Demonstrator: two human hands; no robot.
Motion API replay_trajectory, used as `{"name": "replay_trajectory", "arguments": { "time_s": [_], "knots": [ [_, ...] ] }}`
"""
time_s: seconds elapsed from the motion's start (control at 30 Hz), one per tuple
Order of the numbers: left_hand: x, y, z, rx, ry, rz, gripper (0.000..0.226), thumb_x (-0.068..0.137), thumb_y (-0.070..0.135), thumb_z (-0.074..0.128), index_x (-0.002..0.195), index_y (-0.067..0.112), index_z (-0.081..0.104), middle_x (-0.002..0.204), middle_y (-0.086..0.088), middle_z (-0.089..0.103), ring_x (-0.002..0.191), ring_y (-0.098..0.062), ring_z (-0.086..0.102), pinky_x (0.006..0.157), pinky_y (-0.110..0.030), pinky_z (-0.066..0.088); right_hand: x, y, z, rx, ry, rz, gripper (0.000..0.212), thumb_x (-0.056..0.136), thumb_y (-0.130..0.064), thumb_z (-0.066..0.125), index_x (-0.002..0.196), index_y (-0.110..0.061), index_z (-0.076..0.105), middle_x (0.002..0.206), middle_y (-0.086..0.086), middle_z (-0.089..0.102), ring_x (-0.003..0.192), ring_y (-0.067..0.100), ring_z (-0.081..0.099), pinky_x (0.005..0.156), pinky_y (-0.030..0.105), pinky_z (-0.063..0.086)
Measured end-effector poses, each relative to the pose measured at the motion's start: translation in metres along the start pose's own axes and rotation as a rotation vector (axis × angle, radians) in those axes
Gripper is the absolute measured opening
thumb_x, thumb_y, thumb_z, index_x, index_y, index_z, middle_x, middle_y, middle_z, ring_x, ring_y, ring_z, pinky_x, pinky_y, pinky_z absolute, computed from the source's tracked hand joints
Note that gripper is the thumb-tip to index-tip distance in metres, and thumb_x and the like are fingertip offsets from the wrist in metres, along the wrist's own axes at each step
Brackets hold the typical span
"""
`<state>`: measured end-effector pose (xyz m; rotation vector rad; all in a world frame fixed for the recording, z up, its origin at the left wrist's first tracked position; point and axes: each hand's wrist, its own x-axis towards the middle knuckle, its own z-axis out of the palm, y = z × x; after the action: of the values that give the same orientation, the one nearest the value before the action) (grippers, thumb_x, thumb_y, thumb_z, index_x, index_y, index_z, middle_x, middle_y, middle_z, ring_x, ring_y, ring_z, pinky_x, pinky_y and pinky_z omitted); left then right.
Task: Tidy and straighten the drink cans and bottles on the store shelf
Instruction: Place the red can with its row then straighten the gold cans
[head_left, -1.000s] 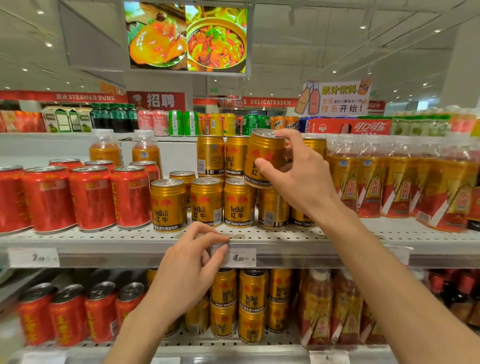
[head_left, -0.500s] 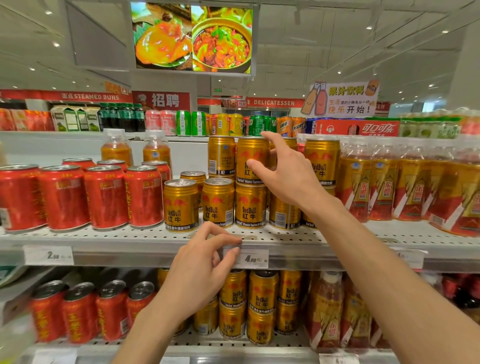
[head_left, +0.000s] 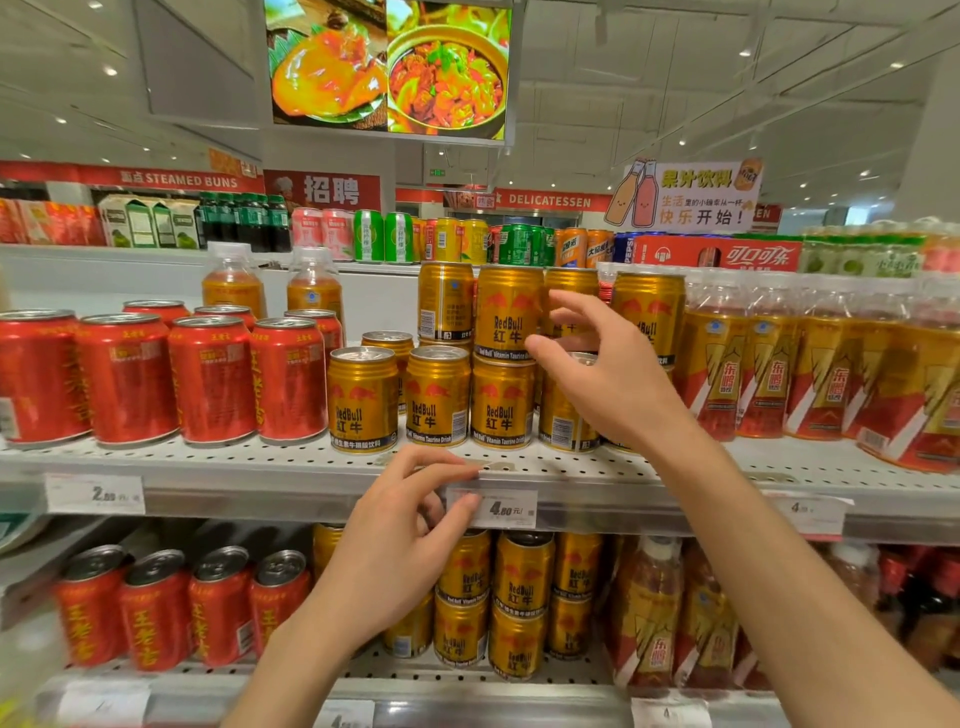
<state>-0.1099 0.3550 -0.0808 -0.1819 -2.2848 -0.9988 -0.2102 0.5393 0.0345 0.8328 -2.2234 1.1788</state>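
Gold cans (head_left: 563, 410) partly hidden behind right hand (head_left: 618, 384)

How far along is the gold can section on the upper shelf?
Done: a gold can stands stacked, label forward. In hand: nothing; the right hand hovers open beside it, the left hand rests at the shelf edge. Left: the back-facing stacked can needs turning.

- Gold Red Bull cans (head_left: 437, 402) stand upright mid-shelf, some stacked two high.
- Red cans (head_left: 210, 379) at nine o'clock.
- Amber bottles (head_left: 769, 364) at three o'clock.
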Motion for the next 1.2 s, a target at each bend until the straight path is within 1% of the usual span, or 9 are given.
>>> {"name": "replay_trajectory", "arguments": {
  "time_s": [0.07,0.2,0.3,0.37,0.47,0.73,0.9,1.13,1.2],
  "knots": [
    [-0.004,-0.003,-0.001,-0.078,0.000,-0.020,0.025,0.094,0.029,0.066,0.118,0.034,0.070,0.121,0.021,0.058,0.087,-0.015,0.065,0.076,-0.017,0.052,-0.020,0.005,-0.002,0.058,0.022,0.020,0.048,0.096,-0.039,0.066,0.141,-0.029,0.054,0.129,-0.011,0.063,0.105,-0.002,0.063,0.087,0.024,0.056],
    [-0.017,-0.005,0.000,-0.312,0.060,-0.085,0.024,0.094,0.018,0.068,0.112,0.033,0.074,0.124,0.022,0.065,0.093,-0.010,0.069,0.083,-0.018,0.054,-0.072,0.021,-0.004,0.188,0.067,0.121,0.026,0.094,-0.037,0.067,0.120,-0.035,0.064,0.103,-0.015,0.070,0.098,0.005,0.068,0.086,0.036,0.061],
    [-0.029,-0.010,0.005,-0.424,0.120,-0.163,0.023,0.093,0.020,0.068,0.105,0.039,0.075,0.109,0.012,0.075,0.097,-0.012,0.071,0.088,-0.033,0.055,-0.113,0.040,0.003,0.236,0.079,0.240,0.019,0.092,-0.039,0.067,0.111,-0.039,0.068,0.098,-0.012,0.073,0.093,0.011,0.071,0.083,0.039,0.061],
    [-0.038,-0.013,0.010,-0.457,0.127,-0.213,0.021,0.093,0.022,0.069,0.103,0.040,0.074,0.099,0.009,0.077,0.094,-0.012,0.072,0.088,-0.036,0.056,-0.137,0.053,0.011,0.272,0.067,0.332,0.017,0.092,-0.034,0.069,0.108,-0.037,0.070,0.095,-0.008,0.074,0.088,0.013,0.072,0.082,0.039,0.061],
    [-0.049,-0.016,0.023,-0.463,0.117,-0.266,0.023,0.093,0.018,0.068,0.105,0.037,0.073,0.100,0.010,0.077,0.091,-0.013,0.072,0.085,-0.037,0.058,-0.164,0.070,0.022,0.289,0.044,0.437,0.014,0.092,-0.029,0.071,0.103,-0.036,0.071,0.091,-0.004,0.075,0.084,0.016,0.072,0.080,0.035,0.061],
    [-0.067,-0.020,0.053,-0.413,0.097,-0.388,0.020,0.095,0.019,0.067,0.108,0.034,0.072,0.102,0.010,0.076,0.090,-0.015,0.072,0.082,-0.033,0.057,-0.195,0.100,0.029,0.377,-0.007,0.559,0.013,0.093,-0.029,0.068,0.105,-0.034,0.070,0.093,-0.001,0.073,0.087,0.020,0.071,0.079,0.041,0.062],
    [-0.068,-0.020,0.051,-0.370,0.081,-0.401,0.019,0.095,0.020,0.067,0.109,0.031,0.072,0.096,0.004,0.075,0.088,-0.016,0.072,0.080,-0.031,0.057,-0.196,0.107,0.035,0.404,-0.024,0.571,0.013,0.094,-0.027,0.068,0.105,-0.034,0.070,0.091,-0.004,0.075,0.084,0.013,0.072,0.072,0.026,0.061],
    [-0.068,-0.039,0.026,-0.371,0.079,-0.401,0.020,0.095,0.020,0.068,0.109,0.033,0.072,0.096,0.006,0.075,0.087,-0.014,0.071,0.077,-0.023,0.056,-0.189,0.094,0.054,0.374,-0.026,0.559,0.011,0.093,-0.029,0.068,0.102,-0.034,0.072,0.090,-0.007,0.074,0.087,0.009,0.071,0.081,0.031,0.061],
    [-0.070,-0.051,0.015,-0.386,0.074,-0.401,0.019,0.095,0.019,0.068,0.109,0.032,0.072,0.096,0.005,0.075,0.087,-0.015,0.071,0.076,-0.026,0.056,-0.189,0.086,0.064,0.355,-0.013,0.563,0.011,0.093,-0.029,0.068,0.102,-0.035,0.072,0.091,-0.008,0.074,0.087,0.009,0.071,0.082,0.032,0.061]
  ]
}}
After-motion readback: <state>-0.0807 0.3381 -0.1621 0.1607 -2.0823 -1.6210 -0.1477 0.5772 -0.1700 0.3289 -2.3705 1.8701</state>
